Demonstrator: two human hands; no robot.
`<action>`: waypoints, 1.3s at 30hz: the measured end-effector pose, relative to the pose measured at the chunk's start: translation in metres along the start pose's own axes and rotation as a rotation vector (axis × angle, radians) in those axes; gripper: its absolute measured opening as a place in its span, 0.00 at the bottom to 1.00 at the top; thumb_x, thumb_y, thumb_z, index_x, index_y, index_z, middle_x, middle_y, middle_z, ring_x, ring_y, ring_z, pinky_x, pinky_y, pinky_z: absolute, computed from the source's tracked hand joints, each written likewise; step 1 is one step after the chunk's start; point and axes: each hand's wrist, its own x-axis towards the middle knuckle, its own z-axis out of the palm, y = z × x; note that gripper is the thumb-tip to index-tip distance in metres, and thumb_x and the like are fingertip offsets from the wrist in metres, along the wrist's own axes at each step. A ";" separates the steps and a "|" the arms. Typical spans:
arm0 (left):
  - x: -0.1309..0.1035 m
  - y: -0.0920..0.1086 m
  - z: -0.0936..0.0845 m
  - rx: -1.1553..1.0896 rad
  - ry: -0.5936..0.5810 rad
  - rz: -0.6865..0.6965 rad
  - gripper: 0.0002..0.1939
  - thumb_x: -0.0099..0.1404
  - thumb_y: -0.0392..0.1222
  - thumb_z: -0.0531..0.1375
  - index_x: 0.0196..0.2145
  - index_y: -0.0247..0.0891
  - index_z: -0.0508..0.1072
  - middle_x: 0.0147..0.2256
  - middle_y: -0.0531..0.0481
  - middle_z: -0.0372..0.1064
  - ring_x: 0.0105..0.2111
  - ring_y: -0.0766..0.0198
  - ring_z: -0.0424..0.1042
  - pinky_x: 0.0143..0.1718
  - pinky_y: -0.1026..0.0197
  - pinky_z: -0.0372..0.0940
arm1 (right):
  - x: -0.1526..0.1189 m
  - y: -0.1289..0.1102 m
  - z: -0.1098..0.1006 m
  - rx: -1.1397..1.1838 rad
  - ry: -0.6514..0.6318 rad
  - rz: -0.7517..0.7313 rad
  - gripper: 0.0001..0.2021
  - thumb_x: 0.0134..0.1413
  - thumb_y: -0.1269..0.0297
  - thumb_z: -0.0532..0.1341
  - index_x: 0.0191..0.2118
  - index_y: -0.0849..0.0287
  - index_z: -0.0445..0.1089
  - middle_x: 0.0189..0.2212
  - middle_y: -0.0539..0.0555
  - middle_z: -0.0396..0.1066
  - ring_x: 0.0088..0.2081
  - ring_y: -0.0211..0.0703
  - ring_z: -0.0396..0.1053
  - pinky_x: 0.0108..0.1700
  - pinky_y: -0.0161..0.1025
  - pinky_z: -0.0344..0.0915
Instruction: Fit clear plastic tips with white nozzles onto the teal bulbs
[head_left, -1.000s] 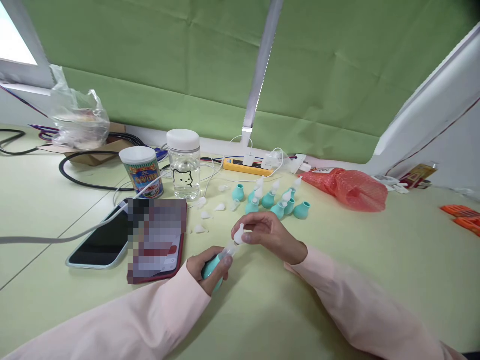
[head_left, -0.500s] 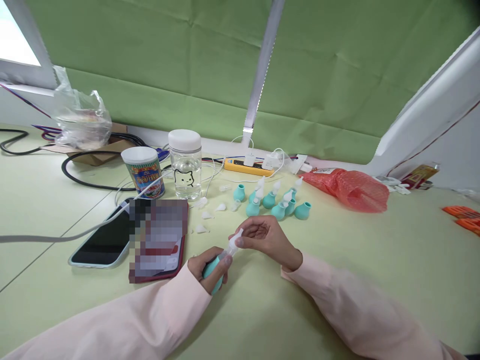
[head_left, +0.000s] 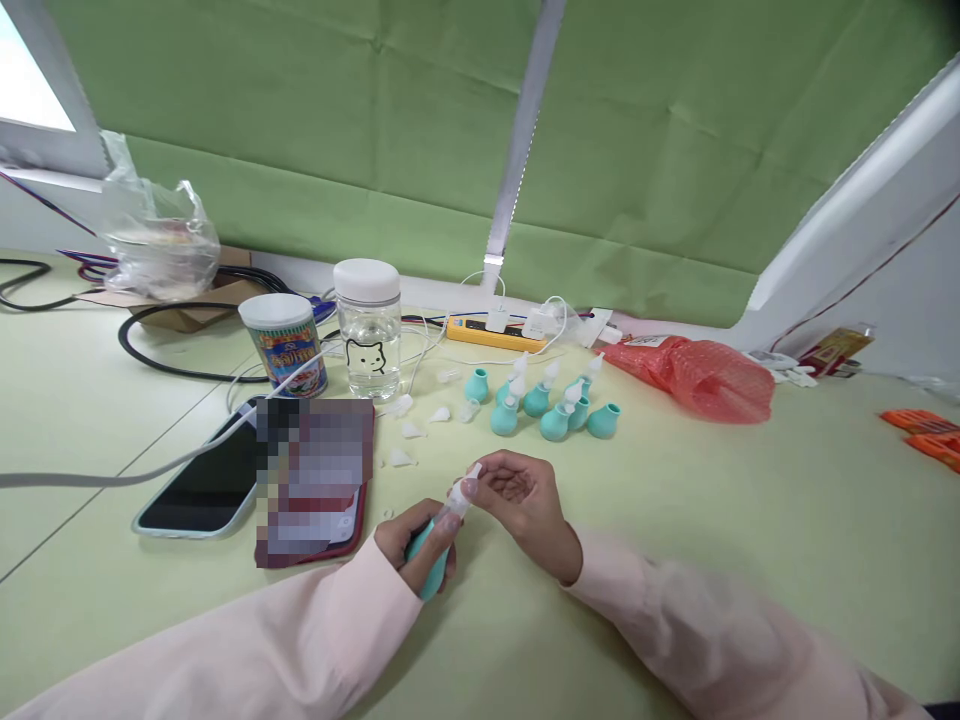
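My left hand [head_left: 420,545] is wrapped round a teal squeeze bulb [head_left: 429,572], tilted up to the right, with a clear collar at its neck. A white tapered nozzle tip [head_left: 463,490] sits on that collar. The thumb and forefinger of my right hand [head_left: 525,500] pinch this tip; the other fingers curl loosely. Beyond my hands stand several more teal bulbs [head_left: 555,421], some bearing white tips and some with bare necks. Loose white tips [head_left: 402,457] and clear collars [head_left: 469,411] lie to their left. A small clear ring [head_left: 388,513] rests near my left hand.
Two phones, one dark-screened [head_left: 214,490] and one red-cased [head_left: 364,500], lie at left under a grey cable. Behind them stand a noodle cup [head_left: 289,350] and a lidded water bottle [head_left: 369,335]. A yellow power strip [head_left: 495,335] and red bubble wrap [head_left: 697,380] sit at the back.
My right hand has shifted slightly down and left, and the white tip sits closer to the bulb. The small clear ring by my left hand now shows.
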 end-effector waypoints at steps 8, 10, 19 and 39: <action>0.003 0.005 -0.002 -0.250 -0.116 -0.169 0.23 0.50 0.60 0.57 0.23 0.33 0.66 0.11 0.54 0.62 0.09 0.71 0.58 0.11 0.70 0.50 | 0.003 0.004 -0.005 0.025 -0.055 -0.021 0.07 0.35 0.66 0.66 0.23 0.62 0.69 0.18 0.50 0.69 0.23 0.38 0.67 0.27 0.34 0.65; 0.003 0.005 -0.003 -0.273 -0.141 -0.184 0.22 0.50 0.59 0.57 0.23 0.33 0.66 0.11 0.53 0.62 0.09 0.70 0.59 0.11 0.69 0.50 | 0.004 0.005 -0.006 0.038 -0.065 -0.021 0.07 0.35 0.66 0.66 0.23 0.62 0.69 0.18 0.50 0.68 0.22 0.37 0.66 0.26 0.33 0.64; 0.001 0.004 -0.005 -0.173 -0.110 -0.035 0.22 0.54 0.59 0.55 0.25 0.33 0.68 0.15 0.52 0.64 0.13 0.69 0.61 0.14 0.68 0.54 | 0.000 -0.008 -0.002 -0.012 -0.037 -0.009 0.04 0.35 0.67 0.66 0.22 0.61 0.71 0.19 0.50 0.70 0.22 0.37 0.68 0.27 0.33 0.66; -0.009 -0.005 0.001 0.494 -0.130 0.634 0.10 0.56 0.33 0.49 0.26 0.38 0.69 0.23 0.50 0.66 0.20 0.68 0.64 0.21 0.67 0.58 | 0.054 -0.080 -0.118 -1.052 -0.134 0.071 0.04 0.37 0.66 0.61 0.23 0.59 0.71 0.21 0.53 0.72 0.26 0.44 0.71 0.25 0.35 0.67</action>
